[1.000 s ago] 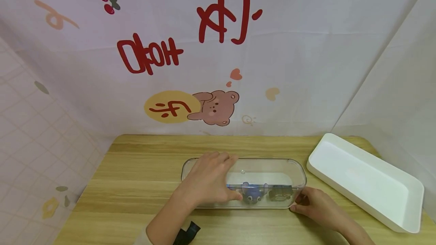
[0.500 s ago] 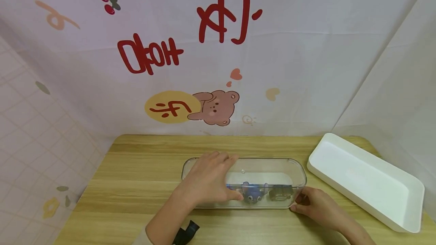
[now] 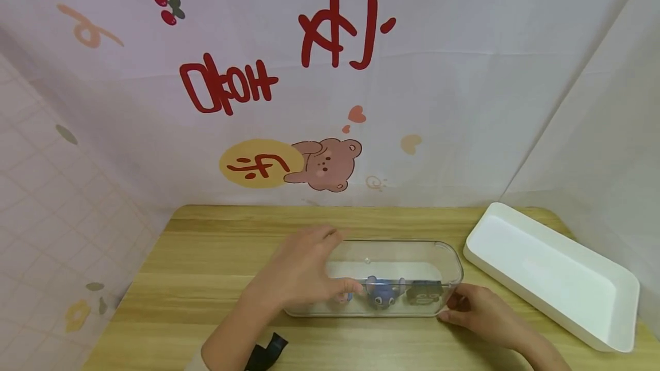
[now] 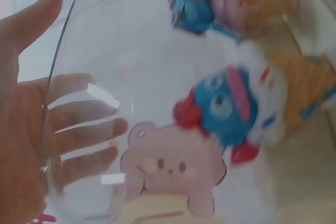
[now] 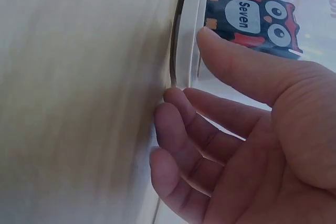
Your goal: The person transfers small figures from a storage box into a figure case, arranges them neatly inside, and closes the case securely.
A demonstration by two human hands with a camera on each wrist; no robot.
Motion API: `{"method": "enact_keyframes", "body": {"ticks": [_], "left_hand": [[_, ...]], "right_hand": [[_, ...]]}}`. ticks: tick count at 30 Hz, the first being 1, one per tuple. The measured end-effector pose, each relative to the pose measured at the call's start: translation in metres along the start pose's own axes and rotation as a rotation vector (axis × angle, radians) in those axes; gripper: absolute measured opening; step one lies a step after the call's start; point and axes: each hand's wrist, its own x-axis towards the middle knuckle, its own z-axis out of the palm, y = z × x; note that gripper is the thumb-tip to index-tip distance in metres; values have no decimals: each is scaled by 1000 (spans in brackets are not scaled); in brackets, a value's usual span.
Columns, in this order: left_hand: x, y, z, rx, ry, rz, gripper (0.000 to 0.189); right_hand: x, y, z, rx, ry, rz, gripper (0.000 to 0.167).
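Observation:
A long clear plastic box (image 3: 412, 249) with a pale base (image 5: 190, 30) lies on the wooden table. My left hand (image 3: 301, 273) straddles its left end, thumb in front and straight fingers on the far side, showing through the plastic in the left wrist view. At the front right corner, my right hand (image 3: 479, 309) holds the box between thumb and curled fingers. Inside stand a blue big-eared figure (image 3: 382, 292), an owl figure marked "Seven" (image 5: 257, 17) and blue-faced ice-cream-cone figures (image 4: 226, 103), partly hidden in the head view by my left hand.
A shallow white tray (image 3: 546, 273) sits slanted to the right of the box. A black strap-like thing (image 3: 268, 352) lies by my left forearm near the front edge. Behind the table hangs a white cloth (image 3: 454, 107) with a printed bear.
My left hand has shifted left along the box, uncovering more of a figure inside. The black strap-like thing has moved left with the forearm. My right hand and the box stay put.

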Motion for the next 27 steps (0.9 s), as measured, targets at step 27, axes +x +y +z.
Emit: {"method": "enact_keyframes", "body": {"ticks": [27], "left_hand": [[-45, -58, -23, 84, 484, -4, 53]], "right_hand": [[-16, -7, -40, -190, 551, -116, 42]]}}
